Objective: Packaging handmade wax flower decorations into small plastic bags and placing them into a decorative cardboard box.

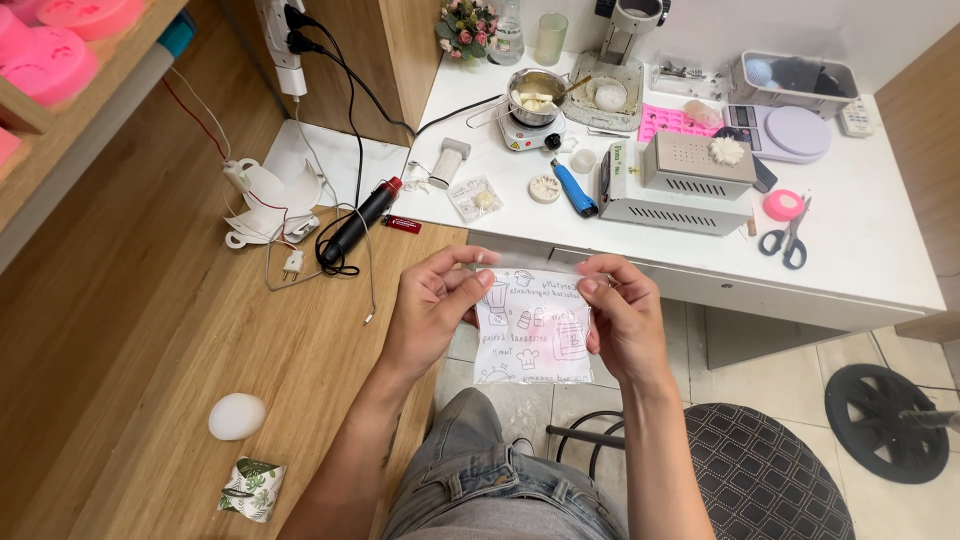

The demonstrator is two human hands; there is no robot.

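Wooden bench: white oval, maybe soap; leaf-print packet.

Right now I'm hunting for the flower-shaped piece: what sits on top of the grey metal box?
A cream flower-shaped piece rests on the grey metal box, near its right end. What lies beneath the flower is covered.

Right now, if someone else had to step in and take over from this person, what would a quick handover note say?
Left hand: pinches the left top edge of a small printed bag.
Right hand: pinches its right top edge; the bag is held up over the lap, in front of the white desk.
Nearby: a white oval piece and a leaf-print packet lie on the wooden table.
Done: bag is in hand.
Left: cannot tell whether it is open or filled.
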